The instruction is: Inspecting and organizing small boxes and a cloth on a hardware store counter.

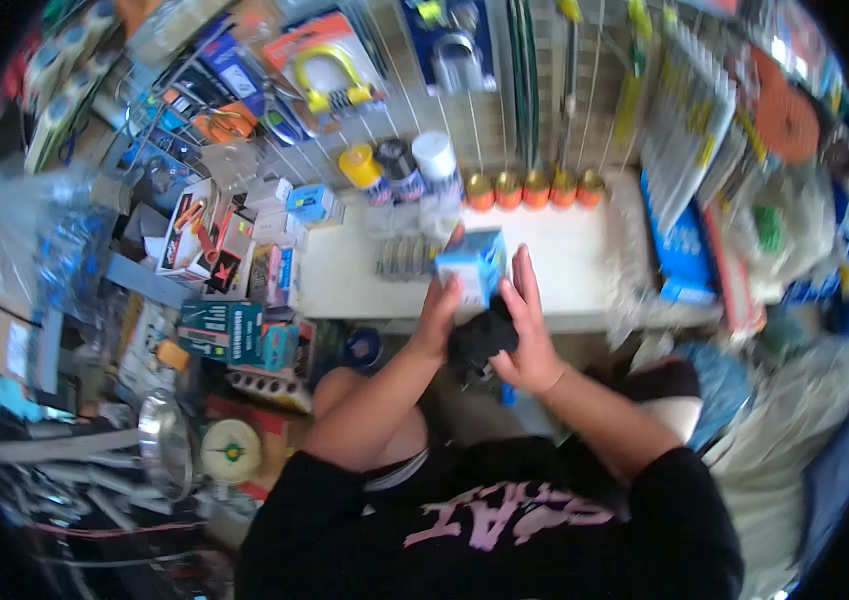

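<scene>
My left hand (438, 312) is closed around a small blue-and-white box (474, 268), its thumb on the near face. The box is above the front part of a white shelf. Beside the box, to the right, my right hand (534, 340) has its fingers stretched upward, palm turned toward the box. A dark black object (482, 338) shows below the box, between my two hands and against the right palm. Its kind is too blurred to make out.
On the white shelf (564, 270) stand several orange tins (536, 190), spray cans (434, 160) and wrapped grey packs (406, 257). Small boxes (229, 235) crowd the left. Packaged padlocks (456, 62) hang behind. A blue flat box (682, 255) and plastic bags (794, 420) lie right.
</scene>
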`<state>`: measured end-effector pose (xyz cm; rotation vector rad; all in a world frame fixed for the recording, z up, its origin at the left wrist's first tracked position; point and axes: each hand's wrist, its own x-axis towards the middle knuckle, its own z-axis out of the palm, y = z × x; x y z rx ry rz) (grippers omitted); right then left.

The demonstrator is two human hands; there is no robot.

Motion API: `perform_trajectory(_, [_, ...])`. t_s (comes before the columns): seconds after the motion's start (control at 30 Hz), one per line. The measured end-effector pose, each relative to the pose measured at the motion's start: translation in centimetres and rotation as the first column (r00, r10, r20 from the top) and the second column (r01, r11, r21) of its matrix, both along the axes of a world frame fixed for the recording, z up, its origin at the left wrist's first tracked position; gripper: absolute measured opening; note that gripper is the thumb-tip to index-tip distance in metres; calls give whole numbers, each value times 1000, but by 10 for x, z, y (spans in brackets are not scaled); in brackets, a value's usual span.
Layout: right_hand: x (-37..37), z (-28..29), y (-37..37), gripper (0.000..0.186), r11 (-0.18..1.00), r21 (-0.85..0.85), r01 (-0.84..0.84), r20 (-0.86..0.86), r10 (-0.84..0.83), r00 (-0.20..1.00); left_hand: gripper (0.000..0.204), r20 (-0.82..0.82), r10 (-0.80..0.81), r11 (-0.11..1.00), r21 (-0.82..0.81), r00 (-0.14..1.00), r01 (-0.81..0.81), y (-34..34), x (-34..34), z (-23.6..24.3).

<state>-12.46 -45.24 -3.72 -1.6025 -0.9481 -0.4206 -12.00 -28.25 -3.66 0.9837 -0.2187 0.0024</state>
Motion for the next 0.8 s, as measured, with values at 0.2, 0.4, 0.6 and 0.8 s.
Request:
perform_trajectory(0.2, [26,17,-2,77,971,171,165,-47,-160,986,102,-45,-35,992,121,998,41,-21,-8,10])
perform_trajectory(0.4, [24,-19,16,76,850,514,115,-482,175,859,128,234,23,970,230,972,-78,-19,-23,7])
perform_trajectory(0.6, [-4,0,13,84,979,188,83,-198,-45,979,125,168,114,969,200,979,-147,-6,-18,12])
perform_trajectory(0.8, [38,9,5,62,914,353,201,-245,-117,963,121,129,-104,953,297,986,62,-12,-22,6])
